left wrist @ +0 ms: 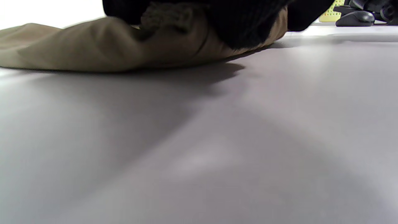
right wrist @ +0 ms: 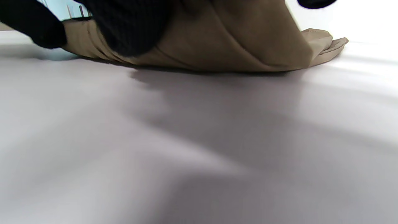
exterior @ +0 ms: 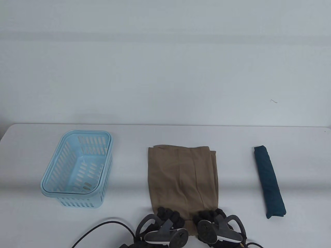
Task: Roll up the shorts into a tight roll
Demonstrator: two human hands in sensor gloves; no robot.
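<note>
1. Table (exterior: 165, 134): one.
2. Shorts (exterior: 182, 175): one, tan, folded flat at centre, long axis 6–12 o'clock, near hem under both hands; a roll would run toward 12.
3. Basket (exterior: 77, 168): one, at 9 o'clock.
4. Blue roll (exterior: 270, 180): one, at 3 o'clock.
5. Left hand (exterior: 169, 215), right hand (exterior: 209, 215): fingers curled, gripping the hem, equally near.
</note>
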